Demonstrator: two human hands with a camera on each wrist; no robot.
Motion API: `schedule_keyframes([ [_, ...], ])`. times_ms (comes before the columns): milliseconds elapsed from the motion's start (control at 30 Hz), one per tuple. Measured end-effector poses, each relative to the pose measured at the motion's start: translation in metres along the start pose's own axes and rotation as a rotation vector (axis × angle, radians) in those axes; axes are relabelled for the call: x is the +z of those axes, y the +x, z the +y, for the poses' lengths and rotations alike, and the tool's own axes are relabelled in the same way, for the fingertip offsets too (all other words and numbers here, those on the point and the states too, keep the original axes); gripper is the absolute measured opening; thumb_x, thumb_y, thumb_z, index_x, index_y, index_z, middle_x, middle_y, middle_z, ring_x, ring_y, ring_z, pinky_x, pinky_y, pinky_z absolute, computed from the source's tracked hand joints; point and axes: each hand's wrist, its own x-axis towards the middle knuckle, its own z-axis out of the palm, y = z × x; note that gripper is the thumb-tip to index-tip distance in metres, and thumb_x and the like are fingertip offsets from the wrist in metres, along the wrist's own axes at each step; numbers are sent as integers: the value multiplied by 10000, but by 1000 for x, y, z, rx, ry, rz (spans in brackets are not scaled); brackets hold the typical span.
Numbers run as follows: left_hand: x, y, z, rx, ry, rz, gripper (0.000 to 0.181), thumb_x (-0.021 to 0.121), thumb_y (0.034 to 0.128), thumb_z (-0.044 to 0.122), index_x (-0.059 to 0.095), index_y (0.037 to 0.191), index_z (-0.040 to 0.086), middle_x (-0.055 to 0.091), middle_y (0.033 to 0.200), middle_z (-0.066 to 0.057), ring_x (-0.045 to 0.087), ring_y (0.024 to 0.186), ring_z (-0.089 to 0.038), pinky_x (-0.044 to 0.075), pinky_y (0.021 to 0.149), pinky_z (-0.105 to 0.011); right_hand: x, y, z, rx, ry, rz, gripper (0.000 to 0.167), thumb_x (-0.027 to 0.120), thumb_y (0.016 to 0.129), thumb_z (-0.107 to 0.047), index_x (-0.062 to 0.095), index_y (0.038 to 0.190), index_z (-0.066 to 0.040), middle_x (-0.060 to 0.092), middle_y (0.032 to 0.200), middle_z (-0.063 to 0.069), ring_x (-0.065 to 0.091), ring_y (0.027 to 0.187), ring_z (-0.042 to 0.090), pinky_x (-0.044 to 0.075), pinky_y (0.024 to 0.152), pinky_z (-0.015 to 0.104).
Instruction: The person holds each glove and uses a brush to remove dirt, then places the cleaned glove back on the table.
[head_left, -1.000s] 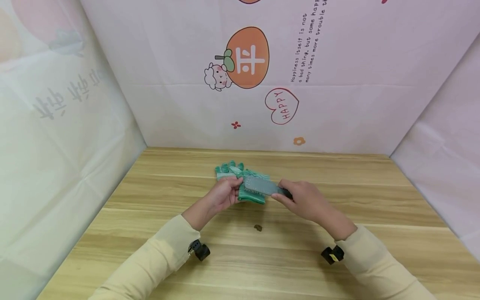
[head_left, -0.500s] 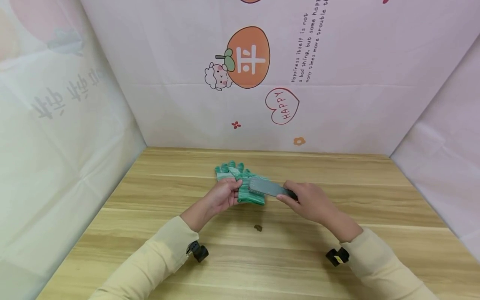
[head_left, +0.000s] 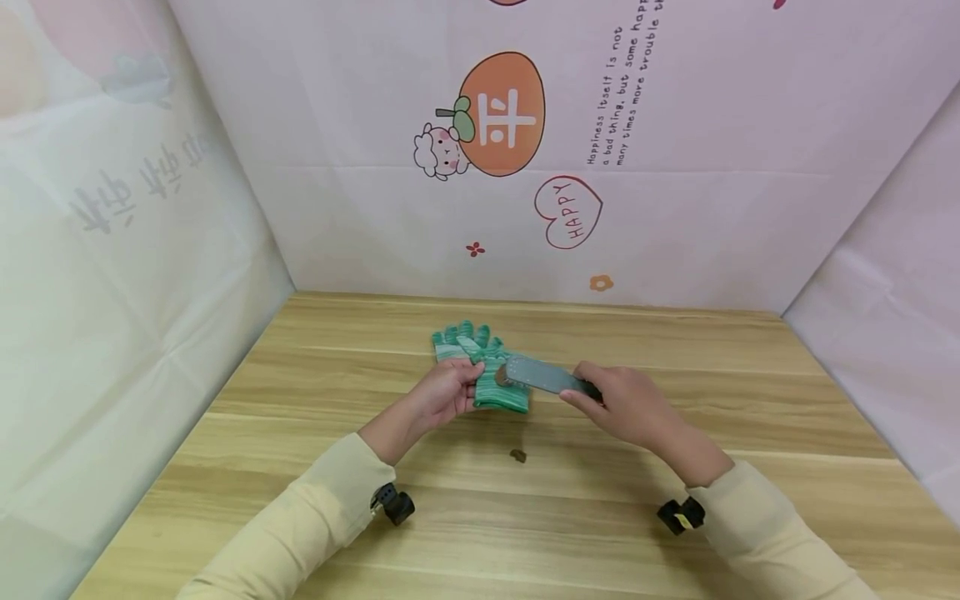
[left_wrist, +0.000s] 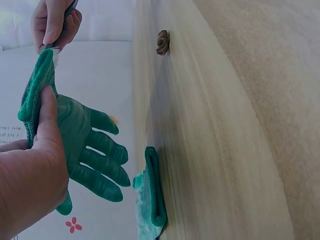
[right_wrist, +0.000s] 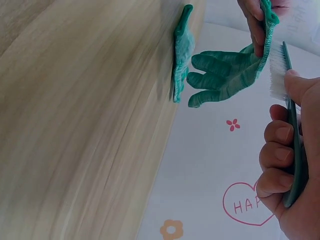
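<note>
My left hand [head_left: 446, 390] grips a green-and-white striped knit glove [head_left: 491, 396] near its cuff, off the table. In the left wrist view, the fingers of this held glove [left_wrist: 100, 160] hang spread out. A brown patch [head_left: 502, 377] shows on its upper face. My right hand [head_left: 628, 407] holds a grey-green brush [head_left: 546, 377] by its dark handle. The right wrist view shows its white bristles [right_wrist: 277, 75] facing the glove, very close to it; whether they touch, I cannot tell. A second matching glove [head_left: 447, 340] lies on the table behind.
A small brown clump [head_left: 518, 456] lies on the wood-grain table [head_left: 300, 467] in front of the hands. White printed sheets [head_left: 360, 225] stand along the table's back and sides. A black camera is strapped to each wrist.
My right hand and the brush have shifted a little to the right across the held glove, and the brown patch now shows. My left hand stays almost in place.
</note>
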Motion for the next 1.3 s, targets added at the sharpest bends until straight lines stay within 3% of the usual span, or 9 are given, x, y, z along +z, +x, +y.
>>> schedule_keyframes([
  [333, 4, 1, -3, 5, 27, -10, 325, 356, 1058, 59, 456, 749, 55, 510, 713, -15, 528, 611, -89, 483, 581, -220, -3, 10, -11, -1, 39, -7, 223, 625, 964, -347, 544, 881, -157, 337, 580, -91, 274, 482, 42, 274, 472, 237],
  [400, 4, 1, -4, 7, 30, -11, 295, 336, 1055, 44, 477, 796, 32, 523, 734, -18, 530, 628, -89, 483, 587, -221, -2, 12, -14, -17, 43, -21, 229, 628, 961, -352, 541, 880, -157, 330, 580, -90, 269, 484, 40, 275, 474, 236],
  [600, 5, -1, -4, 15, 35, -42, 285, 271, 1046, 22, 512, 1133, -103, 641, 872, -61, 643, 766, -119, 539, 674, -247, 2, 15, -19, -61, 60, -4, 191, 674, 937, -283, 547, 873, -155, 315, 569, -107, 260, 475, 24, 270, 467, 227],
  [833, 2, -3, -4, 4, 23, -48, 315, 337, 1064, 72, 515, 804, 61, 570, 763, -23, 577, 649, -97, 497, 592, -223, 3, 11, -14, -42, 71, -6, 204, 652, 952, -303, 540, 864, -157, 323, 574, -107, 265, 481, 28, 262, 469, 225],
  [933, 1, -3, -3, 3, 26, -49, 372, 354, 1067, 94, 432, 703, 94, 479, 693, -1, 501, 592, -89, 449, 558, -218, 4, 8, -9, -21, 62, -11, 210, 637, 960, -319, 535, 864, -162, 328, 579, -100, 273, 486, 35, 266, 475, 229],
  [1100, -1, -3, -3, 1, 24, -51, 391, 359, 1065, 90, 371, 675, 102, 455, 678, -2, 503, 590, -90, 455, 561, -223, 4, 4, -4, -9, 57, -10, 202, 629, 966, -314, 533, 866, -167, 335, 588, -98, 280, 490, 37, 275, 479, 234],
  [1300, -3, -3, -3, -9, 16, -45, 349, 353, 1063, 77, 425, 722, 80, 539, 711, -13, 579, 635, -95, 500, 592, -228, 2, -1, 1, 39, 52, -33, 204, 622, 969, -322, 546, 876, -157, 359, 586, -95, 300, 487, 48, 290, 483, 239],
])
